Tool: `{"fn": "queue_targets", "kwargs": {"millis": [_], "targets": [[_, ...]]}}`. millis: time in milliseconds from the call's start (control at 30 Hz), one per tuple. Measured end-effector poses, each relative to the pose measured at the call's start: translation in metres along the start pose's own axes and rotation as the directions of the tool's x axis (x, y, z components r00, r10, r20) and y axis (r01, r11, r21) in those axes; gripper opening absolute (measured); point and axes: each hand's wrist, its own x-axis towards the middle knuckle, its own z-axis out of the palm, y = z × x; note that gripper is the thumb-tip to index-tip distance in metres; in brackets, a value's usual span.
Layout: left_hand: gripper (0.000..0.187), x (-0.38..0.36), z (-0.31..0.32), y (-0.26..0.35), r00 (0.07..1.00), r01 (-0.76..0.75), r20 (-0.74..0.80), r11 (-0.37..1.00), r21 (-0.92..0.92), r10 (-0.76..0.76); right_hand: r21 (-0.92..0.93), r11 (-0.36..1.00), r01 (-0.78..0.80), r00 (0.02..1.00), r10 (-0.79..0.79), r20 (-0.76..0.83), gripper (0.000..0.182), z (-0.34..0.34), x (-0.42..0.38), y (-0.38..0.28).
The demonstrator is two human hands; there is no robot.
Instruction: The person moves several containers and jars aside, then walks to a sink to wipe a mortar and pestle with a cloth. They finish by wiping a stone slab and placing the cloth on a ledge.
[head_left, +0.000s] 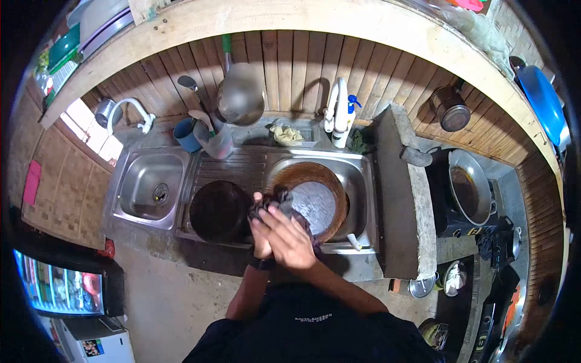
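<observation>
Both my hands are pressed together around a dark, bunched cloth (281, 201) above the front of the sink. My left hand (261, 233) is on the left side of the cloth, partly covered by the other hand. My right hand (287, 237) lies over it from the right, fingers wrapped on the cloth. Behind and to the right, a brown round basin (340, 199) with greyish, cloudy contents sits in the right sink bowl. A dark round pan (218, 212) rests on the drainboard, just left of my hands.
A white faucet (339, 103) and pump bottle (351, 112) stand behind the basin. An empty sink bowl (151, 184) is at left. A concrete divider (417, 206) separates the sink from a stove with a wok (471, 187). A wooden shelf (290, 23) spans above.
</observation>
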Motion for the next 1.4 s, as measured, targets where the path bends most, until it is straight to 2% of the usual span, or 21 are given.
{"fn": "queue_targets", "kwargs": {"millis": [33, 133, 200, 267, 333, 367, 400, 467, 500, 533, 600, 633, 700, 800, 867, 900, 967, 1100, 1167, 1267, 1400], "targets": [[0.060, 0.005, -0.005, 0.005, 0.980, -0.196, 0.073, 0.840, 0.506, 0.185, -0.101, 0.992, 0.070, 0.994, -0.078, -0.082, 0.036, 0.006, -0.012, 0.000], [0.063, 0.004, 0.061, 0.008, 0.971, -0.085, -0.132, 0.802, 0.592, 0.200, -0.431, 0.878, 0.211, 0.872, -0.368, -0.322, 0.029, 0.031, -0.047, 0.037], [0.066, 0.010, 0.059, 0.009, 0.947, -0.068, -0.225, 0.830, 0.554, 0.228, -0.424, 0.906, 0.010, 0.824, -0.247, -0.510, 0.028, 0.009, -0.037, 0.040], [0.068, 0.011, 0.049, 0.012, 0.963, -0.057, -0.183, 0.814, 0.578, 0.197, -0.183, 0.937, -0.298, 0.814, 0.149, -0.561, 0.031, -0.034, -0.013, 0.028], [0.071, 0.016, 0.040, 0.009, 0.943, -0.090, -0.188, 0.753, 0.652, 0.275, 0.249, 0.850, -0.464, 0.572, 0.502, -0.649, 0.034, -0.047, 0.015, 0.034], [0.073, 0.023, 0.038, 0.002, 0.905, -0.125, -0.205, 0.694, 0.709, 0.372, 0.632, 0.623, -0.461, 0.484, 0.773, -0.410, 0.023, -0.052, 0.015, 0.042], [0.075, 0.029, 0.036, -0.001, 0.858, -0.153, -0.213, 0.627, 0.764, 0.468, 0.663, 0.486, -0.569, 0.516, 0.839, -0.172, 0.019, -0.065, 0.015, 0.041], [0.084, 0.036, 0.028, 0.016, 0.934, 0.159, -0.322, 0.633, 0.758, 0.151, 0.539, 0.734, -0.412, 0.666, 0.647, -0.372, 0.023, -0.058, 0.007, 0.035], [0.088, 0.039, 0.026, 0.023, 0.957, 0.242, -0.281, 0.737, 0.632, -0.073, 0.222, 0.938, -0.266, 0.877, 0.331, -0.349, 0.031, -0.056, -0.019, 0.056], [0.091, 0.038, 0.025, 0.031, 0.938, 0.347, -0.200, 0.797, 0.494, -0.285, 0.064, 0.991, 0.118, 0.937, -0.090, -0.337, 0.033, -0.060, -0.016, 0.064], [0.092, 0.029, 0.040, 0.050, 0.790, 0.574, 0.083, 0.780, 0.250, -0.608, -0.014, 0.912, 0.409, 0.912, -0.409, -0.025, 0.035, -0.066, -0.028, 0.074], [0.073, 0.021, 0.052, 0.053, 0.764, 0.615, 0.081, 0.760, 0.210, -0.640, 0.049, 0.907, 0.419, 0.907, -0.420, 0.024, 0.032, -0.066, -0.029, 0.074], [0.057, 0.000, 0.057, 0.056, 0.896, 0.269, -0.020, 0.507, 0.819, -0.443, 0.188, 0.926, 0.327, 0.925, -0.354, 0.136, 0.030, -0.059, -0.049, 0.086], [0.038, -0.002, 0.024, 0.036, 0.877, 0.480, -0.330, 0.598, 0.642, -0.349, 0.148, 0.921, -0.360, 0.915, 0.318, 0.249, 0.031, -0.049, -0.060, 0.104], [0.036, -0.006, 0.018, 0.005, 0.880, 0.457, -0.400, 0.692, 0.559, -0.258, 0.077, 0.854, -0.514, 0.854, 0.519, -0.047, 0.027, -0.037, -0.025, 0.088], [0.036, -0.006, 0.009, -0.013, 0.912, 0.364, -0.373, 0.753, 0.548, -0.170, -0.015, 0.795, -0.607, 0.795, 0.607, -0.010, 0.028, -0.034, -0.006, 0.076], [0.038, 0.001, -0.016, -0.039, 0.946, 0.171, -0.324, 0.838, 0.518, 0.007, -0.198, 0.887, -0.418, 0.904, 0.427, 0.001, 0.051, 0.016, -0.007, 0.081], [0.039, 0.016, -0.040, -0.005, 0.981, -0.172, 0.056, 0.697, 0.697, 0.186, 0.183, 0.949, -0.258, 0.913, 0.178, 0.366, 0.061, 0.031, -0.021, 0.065], [0.036, 0.005, -0.007, 0.003, 0.959, -0.032, -0.200, 0.777, 0.629, 0.202, 0.301, 0.938, -0.175, 0.876, 0.009, 0.483, 0.065, 0.024, -0.046, 0.069], [0.032, -0.002, -0.002, 0.002, 0.940, 0.018, -0.271, 0.766, 0.643, 0.206, -0.067, 0.994, -0.092, 0.843, 0.113, 0.526, 0.066, 0.000, -0.042, 0.089], [0.032, -0.001, 0.003, -0.001, 0.954, -0.007, -0.220, 0.751, 0.661, 0.203, -0.088, 0.953, -0.290, 0.913, 0.303, 0.274, 0.070, 0.019, 0.003, 0.092]]}}
